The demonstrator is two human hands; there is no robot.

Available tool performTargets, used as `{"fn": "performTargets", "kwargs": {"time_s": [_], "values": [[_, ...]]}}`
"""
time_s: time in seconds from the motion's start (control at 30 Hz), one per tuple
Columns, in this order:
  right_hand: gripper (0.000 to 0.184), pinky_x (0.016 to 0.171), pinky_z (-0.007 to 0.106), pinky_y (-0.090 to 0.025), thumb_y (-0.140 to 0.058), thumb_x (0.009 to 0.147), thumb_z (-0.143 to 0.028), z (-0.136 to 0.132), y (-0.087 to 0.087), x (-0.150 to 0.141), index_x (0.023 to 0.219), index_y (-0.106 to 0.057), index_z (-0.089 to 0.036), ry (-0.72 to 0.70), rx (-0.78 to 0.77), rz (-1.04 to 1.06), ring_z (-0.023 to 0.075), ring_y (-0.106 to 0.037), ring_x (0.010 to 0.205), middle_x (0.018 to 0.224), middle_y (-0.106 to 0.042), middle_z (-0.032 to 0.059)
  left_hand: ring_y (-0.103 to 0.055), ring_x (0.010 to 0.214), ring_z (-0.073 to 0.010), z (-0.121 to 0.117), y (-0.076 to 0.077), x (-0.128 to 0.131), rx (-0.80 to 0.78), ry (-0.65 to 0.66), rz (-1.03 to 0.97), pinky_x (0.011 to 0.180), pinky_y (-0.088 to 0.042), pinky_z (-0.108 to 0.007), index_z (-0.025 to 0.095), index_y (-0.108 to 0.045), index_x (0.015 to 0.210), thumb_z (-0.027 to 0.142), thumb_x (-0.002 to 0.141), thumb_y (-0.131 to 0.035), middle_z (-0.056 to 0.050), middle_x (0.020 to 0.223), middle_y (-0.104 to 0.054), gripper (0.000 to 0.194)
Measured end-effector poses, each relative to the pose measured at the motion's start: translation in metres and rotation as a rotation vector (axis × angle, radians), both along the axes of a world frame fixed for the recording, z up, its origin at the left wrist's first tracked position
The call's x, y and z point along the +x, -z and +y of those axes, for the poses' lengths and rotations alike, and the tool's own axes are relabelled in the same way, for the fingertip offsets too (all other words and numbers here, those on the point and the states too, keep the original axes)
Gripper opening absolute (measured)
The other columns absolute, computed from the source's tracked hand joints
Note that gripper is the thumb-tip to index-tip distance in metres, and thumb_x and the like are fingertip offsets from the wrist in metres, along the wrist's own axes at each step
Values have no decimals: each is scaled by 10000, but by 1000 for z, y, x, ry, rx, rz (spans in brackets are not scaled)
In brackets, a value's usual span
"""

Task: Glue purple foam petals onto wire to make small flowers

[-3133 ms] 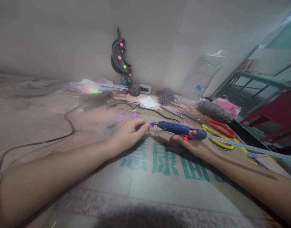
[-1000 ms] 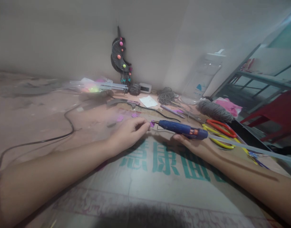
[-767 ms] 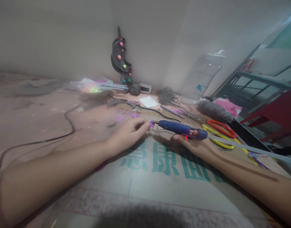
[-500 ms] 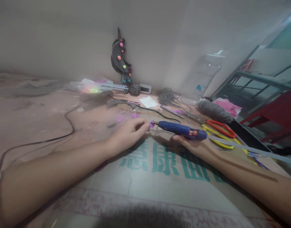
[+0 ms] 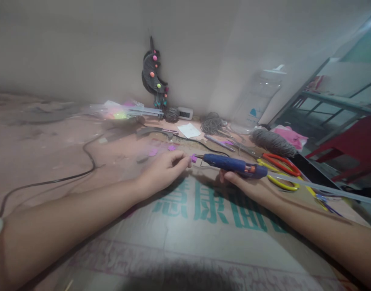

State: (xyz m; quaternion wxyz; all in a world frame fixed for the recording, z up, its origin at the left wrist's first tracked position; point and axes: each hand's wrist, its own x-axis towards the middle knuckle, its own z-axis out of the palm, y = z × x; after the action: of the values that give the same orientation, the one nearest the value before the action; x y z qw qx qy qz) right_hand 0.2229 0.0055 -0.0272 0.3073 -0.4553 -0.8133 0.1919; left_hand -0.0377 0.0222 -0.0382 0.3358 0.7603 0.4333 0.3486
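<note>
- Our left hand (image 5: 164, 170) is pinched nearly closed, thumb against fingers, with a small purple scrap (image 5: 194, 159) held at the fingertips, above the cardboard.
- Our right hand (image 5: 244, 182) is curled around the blue glue gun (image 5: 226, 162), thumb on the near side; the gun lies nearly level, pointing left.
- The gun's nozzle (image 5: 200, 156) is right at the purple scrap; we cannot tell whether the two touch.
- A long glue stick (image 5: 319, 188) runs out of the gun's back end, over our right forearm.
- Beneath our hands we have the cardboard (image 5: 185, 238), printed with large green characters (image 5: 211, 204).
- Just beyond our left hand lie two more purple pieces, a flower (image 5: 171, 148) and a blurred one (image 5: 153, 152).
- Near our right hand we see red scissors (image 5: 285, 165) and a yellow-handled tool (image 5: 284, 186).
- Farther back are a pen (image 5: 219, 142), a white paper (image 5: 189, 130), a tangle of grey yarn (image 5: 212, 123) and a thicker yarn roll (image 5: 273, 142).
- By the wall we find a clear bottle (image 5: 258, 103), a small white timer (image 5: 185, 113), and a dark crescent ornament (image 5: 150, 73) dotted with coloured beads.
- Off to the right, below the table, is a red stool (image 5: 353, 141).
</note>
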Motion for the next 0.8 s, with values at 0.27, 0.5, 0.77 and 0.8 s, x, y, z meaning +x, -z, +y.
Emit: {"fn": "performTargets", "kwargs": {"time_s": [0.27,0.5,0.77,0.8], "values": [[366,602,311,-541,-513,886,-549,1,1,-1,715,-661,-262,-13,-51,40,188,-655,636,701,-692,0,-555,686,-155,-1,-1,-1,5,-2,33,627,-417,-258,187,-581,791,411,951,-427,15,691,-575,315],[330,699,319,-506,-522,915,-534,-10,-23,0,896,-679,-245,-3,-1,297,170,-596,716,882,-714,35,-605,721,-165,-2,-3,1,-12,48,21,660,-445,-263,181,-576,765,396,951,-434,-5,725,-636,318],[438,507,257,-435,-645,790,-578,35,-75,-9,935,-738,-176,413,-96,155,166,-598,657,846,-713,67,-634,728,-170,-4,-2,5,-18,66,33,659,-445,-264,182,-558,723,382,951,-431,-17,744,-669,329],[432,558,268,-462,-672,773,-556,48,-77,-12,945,-737,-166,433,-60,84,171,-608,666,843,-719,68,-640,739,-175,-4,-2,6,-22,64,30,662,-447,-267,181,-556,722,380,948,-431,-22,750,-671,327]]}}
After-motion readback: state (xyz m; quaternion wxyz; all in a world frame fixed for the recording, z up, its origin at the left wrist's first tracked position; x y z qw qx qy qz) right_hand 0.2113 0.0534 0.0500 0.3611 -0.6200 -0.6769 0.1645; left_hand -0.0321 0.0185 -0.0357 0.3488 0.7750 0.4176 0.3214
